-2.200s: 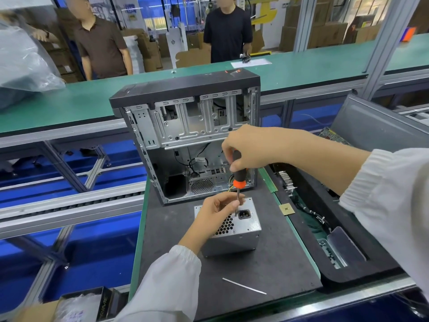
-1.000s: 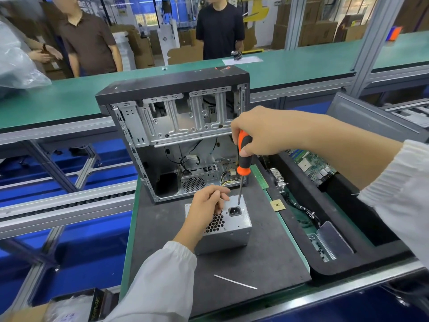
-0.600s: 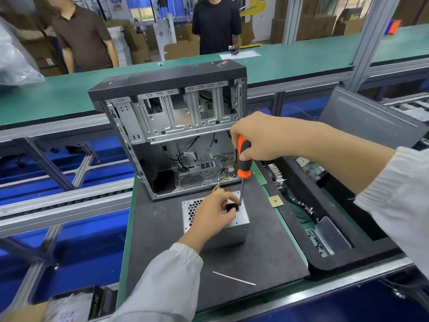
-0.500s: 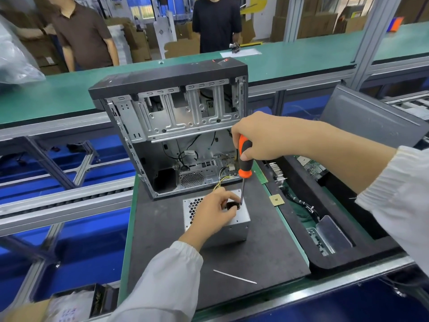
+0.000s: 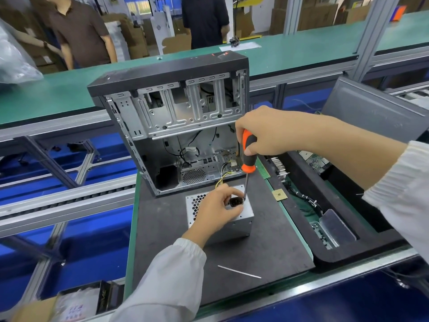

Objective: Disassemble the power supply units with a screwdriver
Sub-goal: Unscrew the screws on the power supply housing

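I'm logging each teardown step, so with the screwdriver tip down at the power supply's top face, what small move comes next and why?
Probably turn the screwdriver to back a screw out. The right hand grips its handle upright, the tip meets the power supply beside its socket, and the left hand steadies the unit. The screw itself is too small to see.

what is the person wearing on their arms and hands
Both arms are in loose white sleeves with gathered, elastic-looking cuffs. The left sleeve ends at the wrist; the right sleeve stops further up, leaving the forearm bare. The left hand and right hand are bare: no gloves, rings or watch visible.
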A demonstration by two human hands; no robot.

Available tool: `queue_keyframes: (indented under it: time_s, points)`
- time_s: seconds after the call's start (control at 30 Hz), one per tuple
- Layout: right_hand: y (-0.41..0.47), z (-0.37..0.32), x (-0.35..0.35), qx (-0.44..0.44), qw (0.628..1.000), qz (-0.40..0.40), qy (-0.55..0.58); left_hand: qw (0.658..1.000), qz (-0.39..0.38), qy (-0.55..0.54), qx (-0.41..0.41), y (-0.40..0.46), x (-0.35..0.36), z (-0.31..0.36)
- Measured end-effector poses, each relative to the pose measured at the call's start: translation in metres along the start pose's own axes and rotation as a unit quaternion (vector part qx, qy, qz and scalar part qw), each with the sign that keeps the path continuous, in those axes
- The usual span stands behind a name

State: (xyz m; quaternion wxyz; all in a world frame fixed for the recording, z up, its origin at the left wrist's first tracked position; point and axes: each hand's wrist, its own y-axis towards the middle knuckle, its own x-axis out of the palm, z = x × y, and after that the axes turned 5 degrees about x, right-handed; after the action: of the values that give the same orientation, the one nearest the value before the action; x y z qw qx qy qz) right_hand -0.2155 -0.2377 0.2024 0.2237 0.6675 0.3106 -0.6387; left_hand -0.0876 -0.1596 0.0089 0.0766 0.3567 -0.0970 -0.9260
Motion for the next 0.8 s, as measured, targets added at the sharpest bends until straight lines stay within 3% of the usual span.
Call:
queue_keyframes:
  time_s: [0.8]
  points:
    - [-0.0006, 0.0027, 0.0002, -0.006, 1.000, 0.007, 0.007, 1.000, -0.012, 0.018, 0.004, 0.0014, 0.0029, -0.0056]
